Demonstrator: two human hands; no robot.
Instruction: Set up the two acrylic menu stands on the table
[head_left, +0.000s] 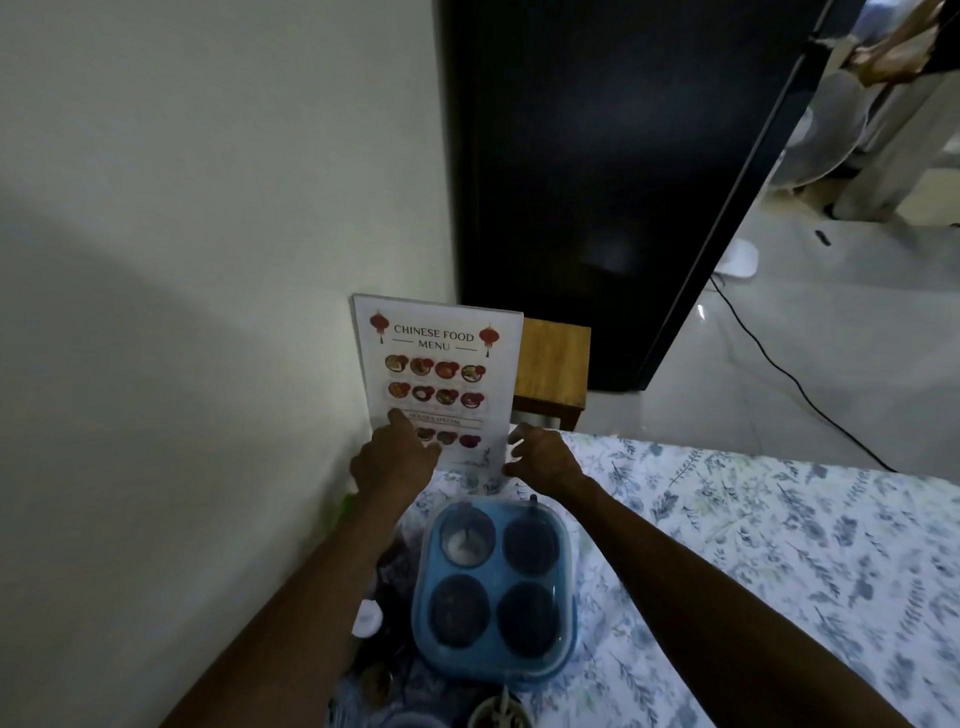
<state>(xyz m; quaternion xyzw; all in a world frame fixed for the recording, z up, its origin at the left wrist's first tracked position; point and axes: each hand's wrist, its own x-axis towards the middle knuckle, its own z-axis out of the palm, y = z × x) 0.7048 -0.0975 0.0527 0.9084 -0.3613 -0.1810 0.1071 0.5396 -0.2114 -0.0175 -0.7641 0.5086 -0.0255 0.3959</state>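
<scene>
An acrylic menu stand (439, 364) holding a "Chinese Food Menu" sheet stands upright at the table's far corner, next to the white wall. My left hand (392, 457) rests on its lower left front, one finger stretched up against the sheet. My right hand (543, 457) is at the stand's lower right edge with fingers spread, touching or nearly touching it. Only one menu stand is in sight.
A blue condiment container (493, 592) with several round cups sits on the floral tablecloth (779, 545) just behind my hands. Small jars and a white cap (369, 618) crowd the table's left edge. A wooden stool (553, 369) and a black cabinet (597, 182) stand beyond the table.
</scene>
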